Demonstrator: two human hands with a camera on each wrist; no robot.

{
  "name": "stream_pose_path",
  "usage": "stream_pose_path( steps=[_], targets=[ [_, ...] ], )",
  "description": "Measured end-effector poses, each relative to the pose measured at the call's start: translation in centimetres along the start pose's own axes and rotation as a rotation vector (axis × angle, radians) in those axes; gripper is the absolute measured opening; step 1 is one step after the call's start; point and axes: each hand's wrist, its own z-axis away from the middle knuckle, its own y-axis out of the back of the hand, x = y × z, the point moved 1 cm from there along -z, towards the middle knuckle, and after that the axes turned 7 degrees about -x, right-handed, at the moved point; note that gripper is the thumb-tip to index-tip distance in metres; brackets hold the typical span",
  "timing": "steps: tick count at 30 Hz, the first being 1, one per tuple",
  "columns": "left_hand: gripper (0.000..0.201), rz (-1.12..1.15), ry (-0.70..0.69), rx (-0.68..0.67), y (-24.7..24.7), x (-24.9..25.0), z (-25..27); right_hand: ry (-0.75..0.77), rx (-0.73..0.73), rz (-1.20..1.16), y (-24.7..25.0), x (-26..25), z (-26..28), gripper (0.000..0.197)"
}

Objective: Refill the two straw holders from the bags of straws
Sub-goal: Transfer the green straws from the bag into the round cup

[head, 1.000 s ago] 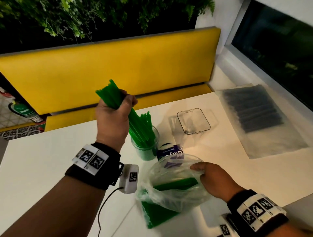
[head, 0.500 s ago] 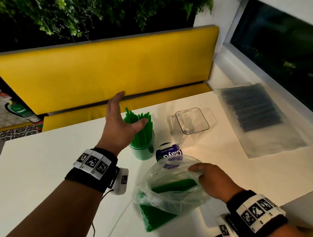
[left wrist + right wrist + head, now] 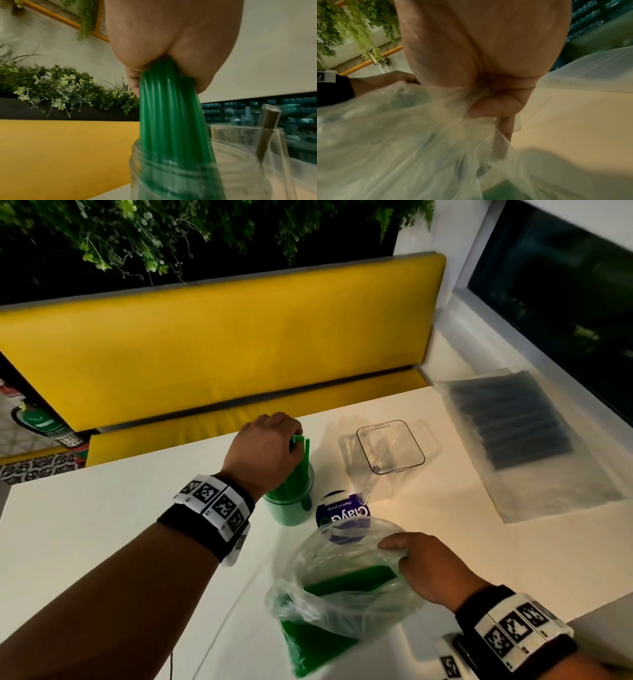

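I see my left hand (image 3: 265, 451) on top of the green straws (image 3: 297, 465), its grip curled around the upper ends of the bundle. The straws stand inside a round clear holder (image 3: 291, 506) on the white counter (image 3: 85, 542), leaning a little. Just to the right of it stands a square clear holder (image 3: 390, 446). From the head view it looks almost empty.

My right hand (image 3: 428, 566) pinches the rim of a thin clear bag (image 3: 342, 583) and holds its mouth open. Inside the bag lie more green straws (image 3: 346, 580), and a green pack shows through at its lower end. Between the bag and the round holder lies a blue round label or lid (image 3: 342, 513) with white letters. Far right on the counter lies a flat bag of dark straws (image 3: 510, 419), apart from everything else.

The left wrist view shows what the head view does not: the fingers (image 3: 135, 79) and the thumb press the straws together from both sides, and the screw thread at the neck of the round holder (image 3: 171, 169) is visible. It also shows one brown straw (image 3: 267, 129) leaning in the square holder (image 3: 248, 142). The right wrist view shows the plastic film (image 3: 419, 135) bunched under the curled fingers (image 3: 494, 106), but the inside of the bag is blurred there.
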Motion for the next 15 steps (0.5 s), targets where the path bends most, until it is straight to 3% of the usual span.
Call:
stream_pose_path(
  steps=[3, 6, 9, 12, 14, 15],
  targets=[
    [0.029, 0.024, 0.030, 0.079, 0.8, 0.0, 0.1, 0.008, -0.004, 0.001, -0.1, 0.2, -0.1, 0.055],
    [0.038, -0.087, -0.042, -0.062, 0.1, 0.6, 0.3, 0.013, -0.003, -0.004, -0.1, 0.1, -0.1, 0.055],
    [0.025, -0.105, 0.010, -0.143, -0.7, -0.4, 0.1, 0.022, -0.001, -0.004, 0.0, -0.1, -0.1, 0.055],
    [0.037, -0.174, 0.118, -0.051, 0.4, 0.4, 0.8, 0.003, -0.009, -0.009, 0.2, -0.1, -0.1, 0.052],
    [0.034, -0.049, 0.006, 0.118, 1.4, 3.4, 2.2, -0.003, -0.013, -0.007, 0.2, -0.2, -0.2, 0.044],
    [0.025, 0.076, -0.107, 0.132, 1.5, 5.4, 3.2, -0.003, -0.013, -0.008, 0.2, -0.3, -0.2, 0.039]
  ],
)
